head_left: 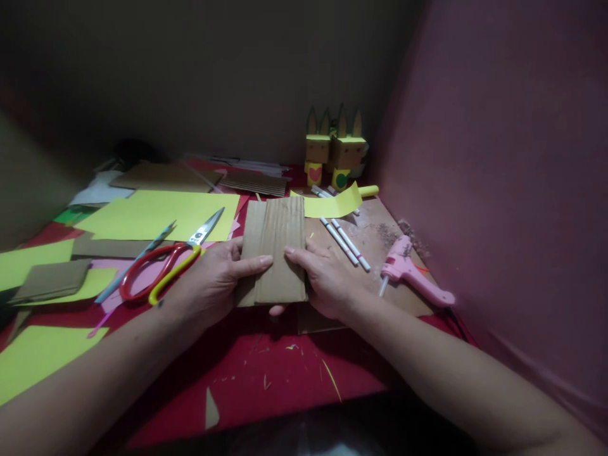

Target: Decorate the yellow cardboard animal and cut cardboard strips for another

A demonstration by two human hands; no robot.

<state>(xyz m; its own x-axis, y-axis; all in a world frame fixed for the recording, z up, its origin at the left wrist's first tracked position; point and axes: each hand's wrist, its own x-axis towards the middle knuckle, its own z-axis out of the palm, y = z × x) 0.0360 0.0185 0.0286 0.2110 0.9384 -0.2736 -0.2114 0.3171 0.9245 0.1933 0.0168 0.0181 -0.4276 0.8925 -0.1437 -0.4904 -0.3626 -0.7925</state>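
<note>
Two hands, left [209, 282] and right [327, 272], have the cardboard pieces [284, 253] pinched by the side edges, thumbs flat on top and fingers tucked under, held up over the near side of the red table [266, 405], between the scissors [166, 259] and the pink glue gun [413, 272]. Looks like light, fairly stiff stuff, not slippery, but I'd guess it could crease along the ridges if squeezed hard. Honestly the side edges with flat thumbs seem a good hold, since the layers might slide apart otherwise.
</note>
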